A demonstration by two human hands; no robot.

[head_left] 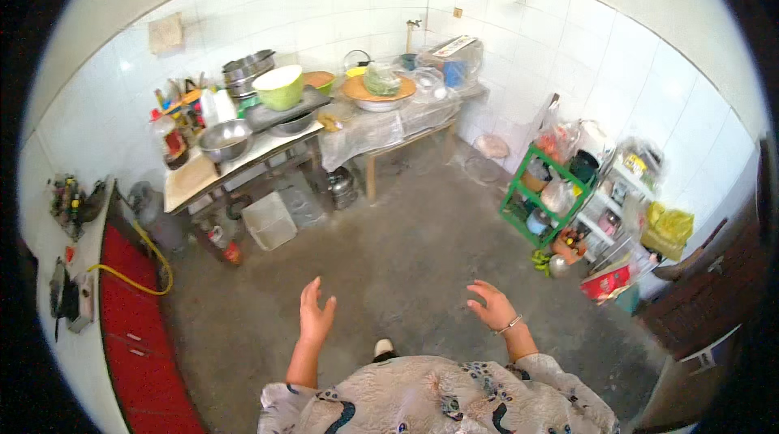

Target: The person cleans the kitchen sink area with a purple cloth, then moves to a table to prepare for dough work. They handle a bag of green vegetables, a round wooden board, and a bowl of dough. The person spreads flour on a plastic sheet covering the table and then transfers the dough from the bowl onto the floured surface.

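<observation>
Both of my hands hang in the air over the grey concrete floor (389, 247), apart from each other. My left hand (316, 310) is raised with its thumb and fingers apart, and nothing is in it. On the other side my right hand (492, 307) has its fingers spread and curved inward, also holding nothing. A silver bracelet (509, 324) circles the right wrist. Neither hand touches anything; the nearest furniture stands well beyond them.
Along the back wall a table carries a steel bowl (225, 140), a green-and-white bowl (278, 88) and a basin with an orange-brown lid (378, 88). Red cabinets (134, 304) with a yellow hose (130, 274) line the left. At right stand a green rack (520, 177) and a yellow bag (667, 229).
</observation>
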